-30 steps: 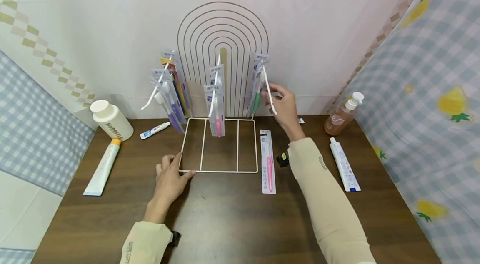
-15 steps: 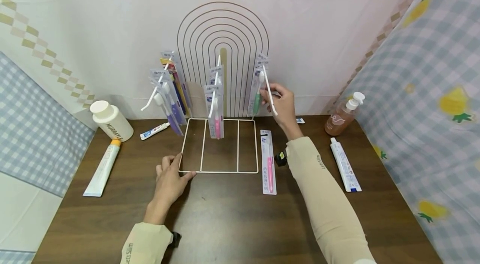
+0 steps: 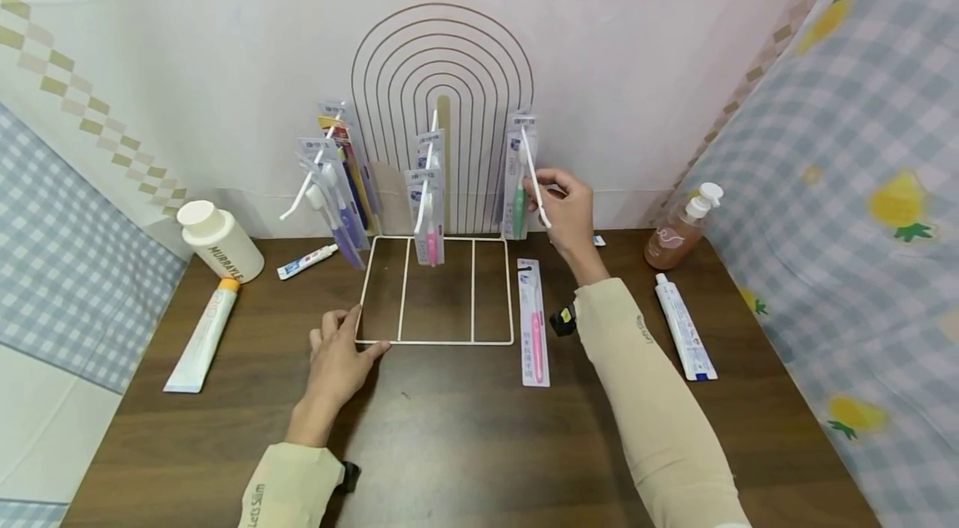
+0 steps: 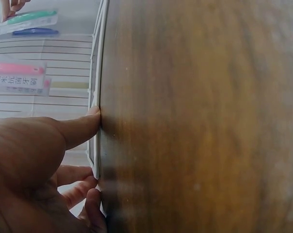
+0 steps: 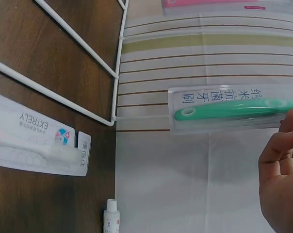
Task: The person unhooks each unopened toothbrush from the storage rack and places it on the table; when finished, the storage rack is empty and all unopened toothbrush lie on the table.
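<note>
My right hand [image 3: 567, 210] pinches the edge of a packaged green toothbrush [image 5: 234, 109], which hangs upright by the right-hand hook [image 3: 535, 178] of a white wire display rack [image 3: 440, 342]. In the right wrist view, fingertips sit at the package's lower edge. My left hand [image 3: 339, 361] holds the rack's front left corner, thumb on the front bar and fingers at the side bar. From the middle hook hang packaged toothbrushes, the front one pink [image 3: 430, 241]. Packaged purple toothbrushes [image 3: 340, 224] and others hang on the left hook. A packaged pink toothbrush [image 3: 534, 324] lies right of the rack.
On the left stand a white bottle [image 3: 225, 243] and an orange-capped tube [image 3: 202, 341], with a small toothpaste tube [image 3: 307, 261] nearby. To the right are a pump bottle [image 3: 682, 228] and a toothpaste tube [image 3: 685, 330]. A cloth backdrop [image 3: 629, 78] rises behind the rack.
The packaged green toothbrush has turned its face more to the front and come slightly forward along its hook, in my right hand. My left hand stays at the rack's corner.
</note>
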Motion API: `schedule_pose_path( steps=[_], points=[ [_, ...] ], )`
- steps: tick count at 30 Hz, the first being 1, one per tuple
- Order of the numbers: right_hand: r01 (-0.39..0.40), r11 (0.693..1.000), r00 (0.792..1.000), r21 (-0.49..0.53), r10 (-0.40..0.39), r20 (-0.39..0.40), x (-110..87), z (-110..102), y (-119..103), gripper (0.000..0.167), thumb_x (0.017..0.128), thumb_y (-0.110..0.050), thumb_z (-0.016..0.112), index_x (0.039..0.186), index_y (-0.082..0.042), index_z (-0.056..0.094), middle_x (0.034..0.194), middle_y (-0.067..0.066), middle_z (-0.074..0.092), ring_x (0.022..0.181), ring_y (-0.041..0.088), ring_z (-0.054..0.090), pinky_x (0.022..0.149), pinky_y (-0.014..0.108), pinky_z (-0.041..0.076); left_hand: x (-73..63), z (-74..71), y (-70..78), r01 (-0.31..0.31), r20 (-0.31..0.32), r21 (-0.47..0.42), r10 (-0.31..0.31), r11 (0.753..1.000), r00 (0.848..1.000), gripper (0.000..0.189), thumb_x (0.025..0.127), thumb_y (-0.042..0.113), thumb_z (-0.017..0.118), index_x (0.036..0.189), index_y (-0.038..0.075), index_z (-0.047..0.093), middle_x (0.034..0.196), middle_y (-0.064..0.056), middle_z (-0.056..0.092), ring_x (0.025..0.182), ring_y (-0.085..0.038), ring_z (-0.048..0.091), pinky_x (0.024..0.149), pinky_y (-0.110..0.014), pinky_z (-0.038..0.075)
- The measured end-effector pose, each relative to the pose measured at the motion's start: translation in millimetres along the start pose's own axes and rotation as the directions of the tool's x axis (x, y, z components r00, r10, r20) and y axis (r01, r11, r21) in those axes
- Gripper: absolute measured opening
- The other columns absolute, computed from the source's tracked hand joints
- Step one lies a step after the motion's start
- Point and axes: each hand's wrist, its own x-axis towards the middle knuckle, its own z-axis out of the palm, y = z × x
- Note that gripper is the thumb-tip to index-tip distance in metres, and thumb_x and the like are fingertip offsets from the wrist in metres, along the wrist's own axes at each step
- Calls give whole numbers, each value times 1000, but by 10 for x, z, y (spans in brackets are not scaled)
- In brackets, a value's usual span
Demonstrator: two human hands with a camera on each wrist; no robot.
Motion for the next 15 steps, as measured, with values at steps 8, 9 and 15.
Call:
schedule_pose_path(
  steps=[8, 9, 15],
  points=[
    [35, 999, 997, 32, -33, -65, -114, -118, -23, 13, 103, 7, 76, 112, 16, 77, 79, -14, 74, 61, 3, 63, 54, 16, 48, -4, 6, 8, -11, -4, 8, 11, 1000, 1000, 87, 105, 32, 83, 173, -4, 42, 162, -30, 42, 124, -48, 40, 98, -58, 43],
    [40, 999, 997, 36, -37, -69, -135, -132, -27, 13, 103, 6, 76, 112, 16, 77, 79, -14, 74, 61, 2, 62, 54, 16, 47, -13, 2, 25, -9, -6, 5, 9, 1000, 1000, 87, 105, 32, 83, 173, -4, 42, 162, -31, 42, 124, -49, 40, 98, -58, 43],
    [73, 995, 994, 64, -67, -92, -266, -229, -48, 15, 103, 4, 78, 111, 17, 77, 80, -13, 74, 57, 4, 58, 54, 17, 49, -47, -31, 121, 29, 24, 7, -29, 1000, 999, 86, 106, 29, 81, 174, -4, 39, 165, -31, 38, 128, -51, 38, 102, -62, 42]
  ],
)
